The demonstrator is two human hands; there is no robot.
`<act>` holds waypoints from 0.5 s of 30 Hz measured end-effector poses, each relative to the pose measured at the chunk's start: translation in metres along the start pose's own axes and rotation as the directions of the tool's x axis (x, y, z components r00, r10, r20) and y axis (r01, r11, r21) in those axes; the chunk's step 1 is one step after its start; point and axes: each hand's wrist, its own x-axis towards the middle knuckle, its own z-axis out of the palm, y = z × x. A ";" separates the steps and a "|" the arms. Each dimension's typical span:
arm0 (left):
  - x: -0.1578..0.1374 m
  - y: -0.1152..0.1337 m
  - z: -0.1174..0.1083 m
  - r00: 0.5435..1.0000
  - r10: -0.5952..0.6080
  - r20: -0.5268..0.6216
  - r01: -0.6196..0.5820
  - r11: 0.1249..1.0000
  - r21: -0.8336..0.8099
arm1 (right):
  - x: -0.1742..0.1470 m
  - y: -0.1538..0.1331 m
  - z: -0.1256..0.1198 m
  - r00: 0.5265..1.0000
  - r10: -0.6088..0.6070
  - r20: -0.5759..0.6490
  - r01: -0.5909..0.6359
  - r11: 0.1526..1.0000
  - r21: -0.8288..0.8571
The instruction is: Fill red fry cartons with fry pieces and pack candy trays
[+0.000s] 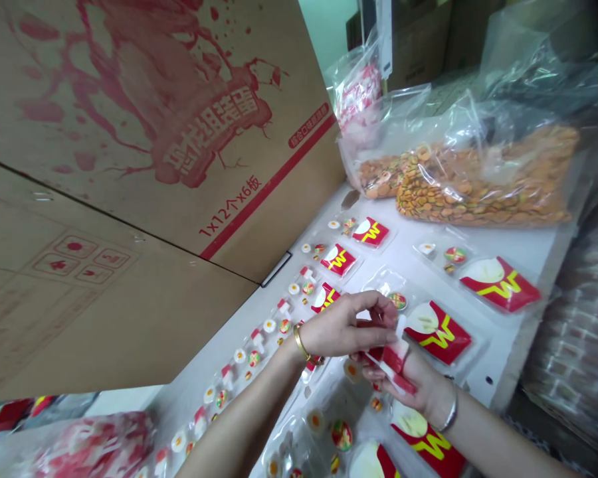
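Observation:
My left hand [346, 325], with a gold bracelet, has its fingers curled against a small red-and-white plastic piece. My right hand [418, 382], with a silver bangle, is turned palm up beneath it and cups several red-and-white plastic pieces [393, 358]. Their exact kind is unclear. Around the hands lie clear plastic blister trays, each with a red fries-box shape with a yellow zigzag [441, 335] and tiny round food pieces. One such tray with a fried-egg piece and a round red-green piece [341, 435] sits below the hands.
A large printed cardboard box [179, 133] stands at the left. Rows of filled trays [254, 358] run beside it on the white table [488, 245]. A clear bag of orange pieces [483, 189] lies at the back. A bag of red-and-white pieces [97, 445] is at lower left.

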 end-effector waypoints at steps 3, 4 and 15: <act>0.005 -0.001 0.001 1.000 0.021 0.019 -0.022 0.999 0.026 | 0.000 -0.006 0.000 1.000 -0.028 -0.002 0.028 0.999 0.033; 0.008 -0.002 0.000 1.000 0.025 0.006 -0.026 0.999 0.020 | 0.000 -0.009 0.000 0.999 -0.037 -0.015 0.037 0.999 0.034; 0.069 -0.129 -0.127 0.602 0.069 -0.796 0.390 0.845 0.368 | -0.003 -0.038 0.016 0.938 -0.155 -0.309 0.125 0.985 -0.116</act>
